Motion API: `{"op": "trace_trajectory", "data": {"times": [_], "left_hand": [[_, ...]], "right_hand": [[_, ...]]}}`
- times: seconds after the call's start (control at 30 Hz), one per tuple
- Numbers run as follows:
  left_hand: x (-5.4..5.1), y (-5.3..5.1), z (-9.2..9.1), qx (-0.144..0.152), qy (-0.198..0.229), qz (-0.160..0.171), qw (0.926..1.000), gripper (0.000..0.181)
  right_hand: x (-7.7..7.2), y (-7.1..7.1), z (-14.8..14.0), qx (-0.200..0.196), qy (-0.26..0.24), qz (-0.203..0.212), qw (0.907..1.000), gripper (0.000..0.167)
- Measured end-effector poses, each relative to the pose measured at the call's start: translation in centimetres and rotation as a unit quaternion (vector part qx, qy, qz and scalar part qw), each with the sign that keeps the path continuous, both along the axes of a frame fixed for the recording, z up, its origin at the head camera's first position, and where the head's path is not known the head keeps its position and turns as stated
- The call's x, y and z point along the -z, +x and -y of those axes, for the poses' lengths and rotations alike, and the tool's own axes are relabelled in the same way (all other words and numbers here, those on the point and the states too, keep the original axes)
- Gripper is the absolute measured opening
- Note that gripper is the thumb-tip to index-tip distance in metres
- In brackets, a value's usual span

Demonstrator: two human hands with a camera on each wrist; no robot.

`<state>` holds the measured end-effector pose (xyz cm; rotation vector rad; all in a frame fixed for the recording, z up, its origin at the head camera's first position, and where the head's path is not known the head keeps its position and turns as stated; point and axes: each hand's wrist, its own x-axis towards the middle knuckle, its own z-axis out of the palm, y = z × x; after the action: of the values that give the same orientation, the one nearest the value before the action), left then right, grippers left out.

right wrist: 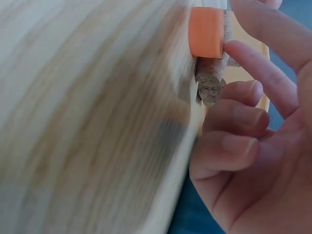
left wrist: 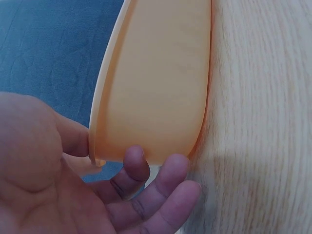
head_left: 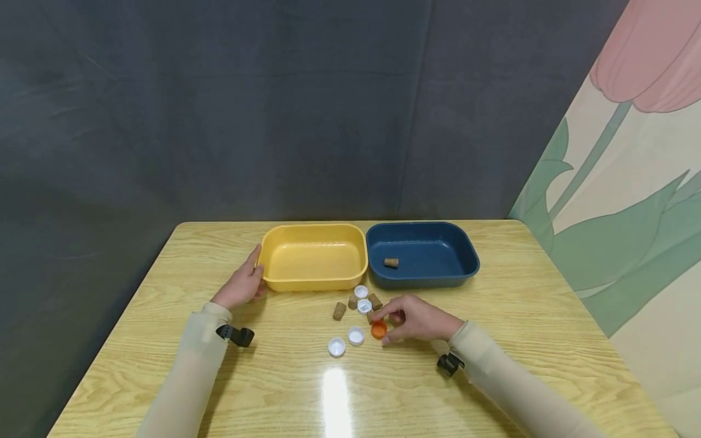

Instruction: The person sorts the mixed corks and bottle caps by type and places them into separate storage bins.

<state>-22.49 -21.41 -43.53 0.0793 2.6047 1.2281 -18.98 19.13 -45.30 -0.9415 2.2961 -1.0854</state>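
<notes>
Along the bench (head_left: 526, 292)'s far edge stand a yellow tray (head_left: 313, 258), its left end gripped by the left hand (head_left: 241, 285), and a blue tray (head_left: 429, 258) containing 1 cork (head_left: 391, 263). Towards the near edge, the right hand (head_left: 417, 317) is at an orange cap (head_left: 379, 330) beside 4 white caps (head_left: 356, 336) and 4 corks (head_left: 339, 311).

wood-grain table (head_left: 520, 292) | yellow tray (head_left: 312, 258) | blue tray (head_left: 429, 255) | corks (head_left: 339, 311) | caps (head_left: 356, 336)

Yellow tray (head_left: 312, 258), landmark: open from above. Left rim: left hand (head_left: 241, 286) in the way. Right: blue tray (head_left: 424, 252), close alongside, scant gap from where I stand. Behind: dark curtain (head_left: 285, 109), barring reach. Front right: corks (head_left: 339, 311), white caps (head_left: 356, 336), orange cap (head_left: 379, 330), right hand (head_left: 418, 317), crowded. Front left: bare counter (head_left: 279, 365), passable inside the left sleeve (head_left: 183, 371).
</notes>
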Motion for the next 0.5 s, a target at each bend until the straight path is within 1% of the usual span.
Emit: {"op": "trace_trajectory", "data": {"times": [0.23, 0.5], "left_hand": [[-0.18, 0.0, 0.04, -0.005, -0.002, 0.002, 1.0, 0.06], [-0.35, 0.25, -0.15, -0.008, 0.003, 0.008, 0.9999, 0.06]], "right_hand": [[0.23, -0.08, 0.07, 0.012, 0.012, -0.008, 0.9998, 0.044], [0.78, 0.06, 0.29, 0.005, 0.03, -0.026, 0.9992, 0.041]]}}
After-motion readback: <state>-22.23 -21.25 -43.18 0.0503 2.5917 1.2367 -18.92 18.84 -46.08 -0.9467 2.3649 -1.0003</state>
